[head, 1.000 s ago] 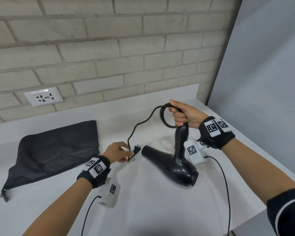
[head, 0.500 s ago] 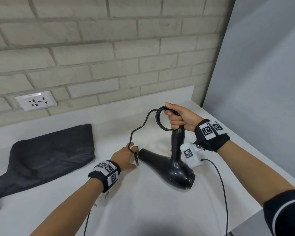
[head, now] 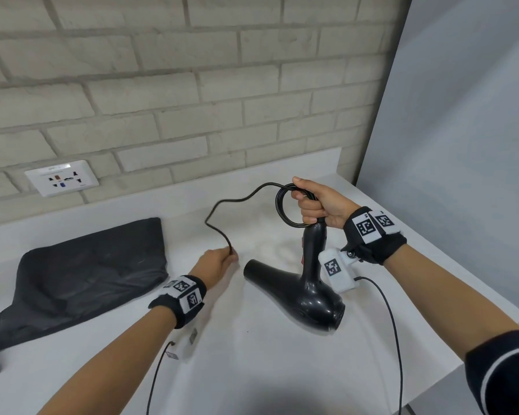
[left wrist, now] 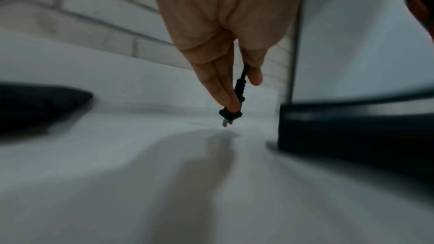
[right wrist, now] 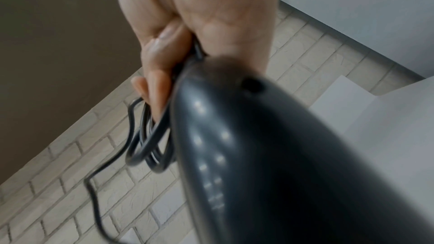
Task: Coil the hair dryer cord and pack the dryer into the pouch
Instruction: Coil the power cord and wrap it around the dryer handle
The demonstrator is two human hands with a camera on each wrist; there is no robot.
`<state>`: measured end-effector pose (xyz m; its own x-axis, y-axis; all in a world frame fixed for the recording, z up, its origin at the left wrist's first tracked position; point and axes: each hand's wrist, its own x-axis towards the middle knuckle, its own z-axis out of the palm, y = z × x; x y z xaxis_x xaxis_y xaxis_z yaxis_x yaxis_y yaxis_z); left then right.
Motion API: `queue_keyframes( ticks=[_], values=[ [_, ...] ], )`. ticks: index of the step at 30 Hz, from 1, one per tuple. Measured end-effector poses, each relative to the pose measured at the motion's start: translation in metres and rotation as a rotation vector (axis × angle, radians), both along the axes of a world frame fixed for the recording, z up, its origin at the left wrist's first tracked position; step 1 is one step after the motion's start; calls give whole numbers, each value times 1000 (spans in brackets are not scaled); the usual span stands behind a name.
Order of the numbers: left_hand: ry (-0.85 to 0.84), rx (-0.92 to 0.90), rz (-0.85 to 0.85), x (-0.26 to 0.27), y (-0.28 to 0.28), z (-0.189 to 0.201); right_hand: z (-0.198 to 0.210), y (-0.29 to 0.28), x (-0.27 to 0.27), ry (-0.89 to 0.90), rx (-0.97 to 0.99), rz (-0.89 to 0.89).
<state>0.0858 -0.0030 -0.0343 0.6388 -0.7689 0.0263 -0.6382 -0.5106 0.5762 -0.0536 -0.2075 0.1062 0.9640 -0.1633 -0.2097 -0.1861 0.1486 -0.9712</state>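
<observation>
My right hand (head: 312, 205) grips the end of the black hair dryer's (head: 306, 283) handle together with several coiled loops of its cord (head: 285, 211); the dryer hangs with its body low over the counter and its nozzle pointing left. In the right wrist view the dryer (right wrist: 270, 155) fills the frame, and the cord loops (right wrist: 145, 147) show beside my fingers. The loose cord runs left and down to my left hand (head: 222, 260), which pinches the plug (left wrist: 231, 116) by its neck, prongs pointing down just above the counter. The dark pouch (head: 87, 274) lies flat at the left.
A white counter (head: 252, 369) runs along a brick wall with a power socket plate (head: 62, 181) at the back left. A grey panel (head: 462, 145) bounds the right side. Thin sensor cables trail from both wrists over the counter.
My left hand has moved right toward the dryer's nozzle with the plug and turned over it, hiding it in the head view. The right hand holds the dryer and coil as before.
</observation>
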Motion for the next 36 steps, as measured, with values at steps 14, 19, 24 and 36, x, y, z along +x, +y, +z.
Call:
queue_keyframes(
  ticks=[14,19,24,36],
  values=[
    [1240,-966,304,-27,-52,105,-1,0,1,-3,11,-5],
    [1239,-866,349,-40,-64,110,-1,3,2,-10,24,9],
    [1319,-797,323,-46,-64,111,-1,7,5,-10,36,19],
    [1409,-582,188,-56,-60,118,-3,4,8,0,87,33]
  ],
)
